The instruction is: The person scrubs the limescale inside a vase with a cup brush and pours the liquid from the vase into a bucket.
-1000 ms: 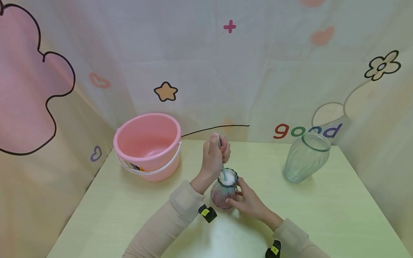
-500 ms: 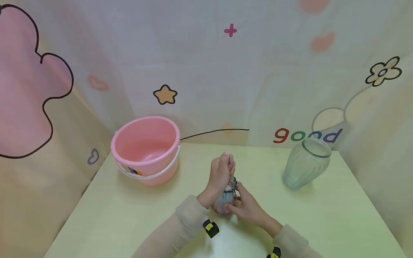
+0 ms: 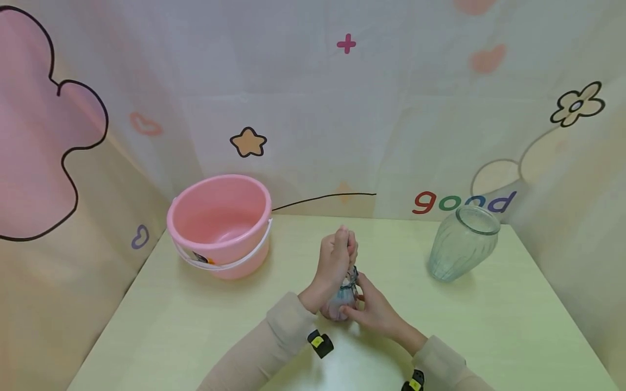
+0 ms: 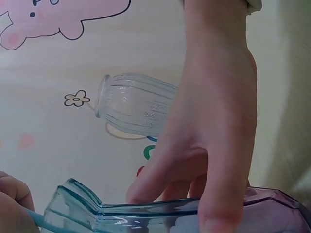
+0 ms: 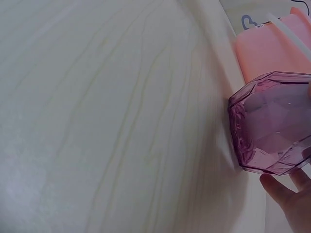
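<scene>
My left hand grips the handle of a bottle brush in a fist, thumb on top, above the mouth of a small glass vase. In the left wrist view the brush's light blue stem runs into the vase's neck, and something white shows inside the glass. The vase is faceted, bluish at its flared rim and purple toward the base. My right hand holds the vase from its right side, thumb in front and fingers behind. Most of the brush is hidden by the left fist and the vase.
A pink bucket with a white handle stands at the back left of the pale table. A larger clear glass jar stands at the back right. A printed curtain hangs close behind the table.
My left hand has come down with the brush, pushing it deeper into the vase, and now covers much of the mouth. The right hand keeps its hold. The whole view shifts slightly.
</scene>
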The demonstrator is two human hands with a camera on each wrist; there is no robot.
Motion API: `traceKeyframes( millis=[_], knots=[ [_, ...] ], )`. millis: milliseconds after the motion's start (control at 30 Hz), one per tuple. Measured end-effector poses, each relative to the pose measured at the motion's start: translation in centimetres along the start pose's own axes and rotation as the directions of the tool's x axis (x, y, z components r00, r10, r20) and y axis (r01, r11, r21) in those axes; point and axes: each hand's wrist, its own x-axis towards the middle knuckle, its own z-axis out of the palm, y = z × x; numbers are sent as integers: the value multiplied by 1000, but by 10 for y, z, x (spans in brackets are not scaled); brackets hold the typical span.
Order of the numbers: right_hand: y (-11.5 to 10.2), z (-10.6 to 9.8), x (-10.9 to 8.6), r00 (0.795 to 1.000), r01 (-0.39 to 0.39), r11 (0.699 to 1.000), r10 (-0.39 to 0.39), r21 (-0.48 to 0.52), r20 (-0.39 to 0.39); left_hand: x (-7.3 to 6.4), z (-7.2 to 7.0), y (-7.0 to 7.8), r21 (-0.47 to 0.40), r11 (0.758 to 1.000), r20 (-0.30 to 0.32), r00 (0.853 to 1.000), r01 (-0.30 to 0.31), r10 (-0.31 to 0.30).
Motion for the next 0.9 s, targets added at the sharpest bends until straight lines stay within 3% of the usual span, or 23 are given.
traceKeyframes(
  millis=[367, 500, 667, 733, 900],
  knots=[
    [2, 1, 1, 1000, -3, 1000, 3, 4, 12, -2, -1, 7, -10, 1000, 11, 1000, -3, 3],
    [1, 1, 0, 1000, -21, 1000, 21, -2, 13, -1, -1, 14, -30, 999, 36, 999, -32, 33],
    [0, 2, 1, 999, -34, 999, 34, -12, 8, 10, -5, 6, -76, 993, 45, 994, -92, 96],
    [0, 2, 1, 999, -37, 999, 37, -12, 8, 15, -5, 1, -91, 991, 46, 994, -96, 100],
    [-1, 1, 2, 999, -48, 999, 48, -8, 10, 19, -4, 6, -131, 987, 69, 993, -88, 98]
  ],
)
